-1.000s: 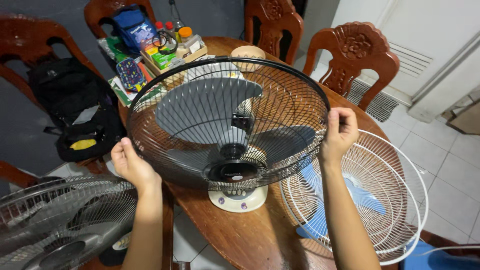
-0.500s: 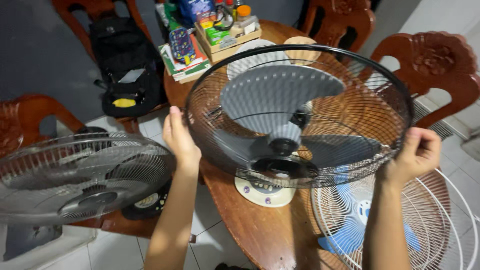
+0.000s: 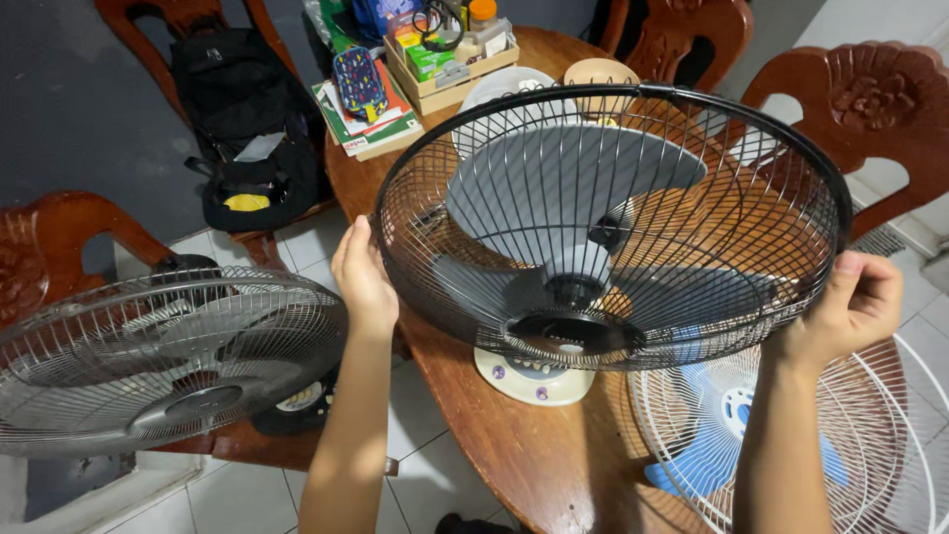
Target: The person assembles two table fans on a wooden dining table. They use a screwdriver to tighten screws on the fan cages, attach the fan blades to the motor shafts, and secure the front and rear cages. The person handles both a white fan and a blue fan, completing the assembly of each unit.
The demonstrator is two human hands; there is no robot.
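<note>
Black wire fan guard (image 3: pixel 692 198); glossy wooden table (image 3: pixel 514 455).

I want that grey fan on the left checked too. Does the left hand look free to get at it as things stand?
Probably not yet: the left hand grips the rim of the black wire fan cage. The grey metal-caged fan sits close beside it, nothing between.
</note>
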